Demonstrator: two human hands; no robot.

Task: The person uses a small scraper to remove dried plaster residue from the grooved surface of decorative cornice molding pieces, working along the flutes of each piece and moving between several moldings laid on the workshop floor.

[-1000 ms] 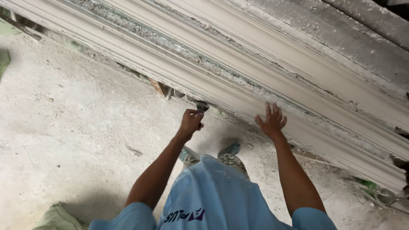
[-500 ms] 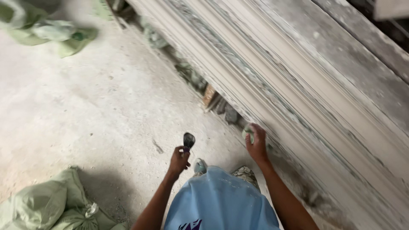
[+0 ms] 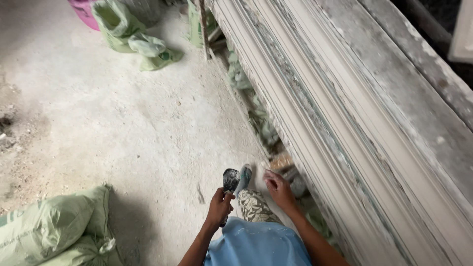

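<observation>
My left hand (image 3: 220, 203) grips a small dark scraper (image 3: 230, 181) with its plaster-flecked blade pointing up, held over the dusty floor in front of my body. My right hand (image 3: 279, 188) is empty, fingers loosely apart, hanging just beside the lower edge of the long white plaster moulding (image 3: 340, 133) without clearly touching it. The moulding runs diagonally from the top centre to the bottom right, with many parallel ribs. My foot in a light shoe (image 3: 244, 177) shows between both hands.
Green sacks lie at the bottom left (image 3: 54, 229) and at the top (image 3: 130, 37). A pink bucket (image 3: 84, 11) stands at the top. A wooden post (image 3: 203, 29) props the moulding bench. Rubble and green bags lie under the bench (image 3: 261, 128).
The view has swung left along the moulding. My right hand came off the moulding's ribs and dropped beside it. My left hand lowered the scraper away from the moulding.
</observation>
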